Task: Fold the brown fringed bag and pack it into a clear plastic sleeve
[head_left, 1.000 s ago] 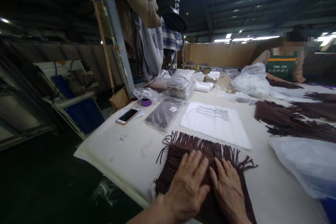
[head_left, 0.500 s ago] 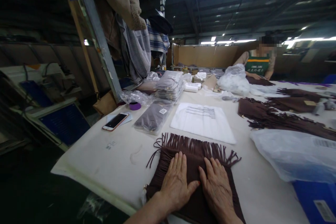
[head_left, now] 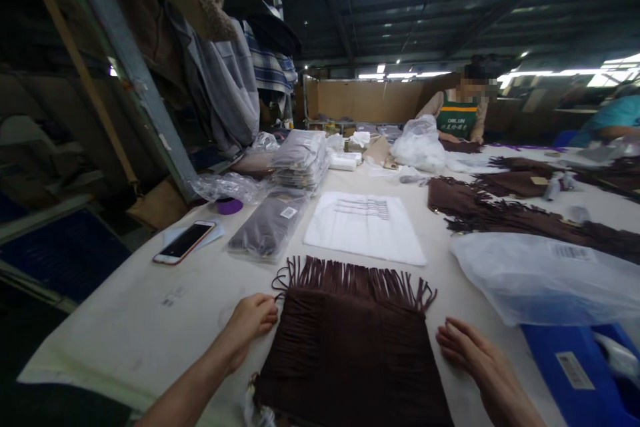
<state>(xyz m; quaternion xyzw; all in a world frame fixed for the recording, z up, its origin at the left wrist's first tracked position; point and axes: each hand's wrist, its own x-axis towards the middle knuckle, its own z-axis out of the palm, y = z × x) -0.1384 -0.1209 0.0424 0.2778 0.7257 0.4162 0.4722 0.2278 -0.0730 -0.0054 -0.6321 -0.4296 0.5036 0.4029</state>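
"Where is the brown cloth (head_left: 353, 353) lying?"
"Lower centre of the frame. The right hand (head_left: 465, 345) is gripping nothing; the left hand (head_left: 251, 315), I can't tell."
"Easing both edges evenly is probably avoiding creases."

I have the scarf (head_left: 350, 353) on the near part of the tabletop (head_left: 125, 320), between my two hands: the left hand (head_left: 255, 320) just beside its far left corner, the right hand (head_left: 467, 350) near its right edge. Directly behind the scarf I see a sheet (head_left: 363, 233); left of that, a packet (head_left: 265, 227), then a phone (head_left: 185, 242) partly on a paper (head_left: 216, 232). A tape roll (head_left: 229, 205) sits behind the phone, a stack of packets (head_left: 300, 160) behind the single one. To my right, a plastic bag (head_left: 540, 280) lies behind a bin (head_left: 555, 367), with more scarves (head_left: 465, 203) beyond.
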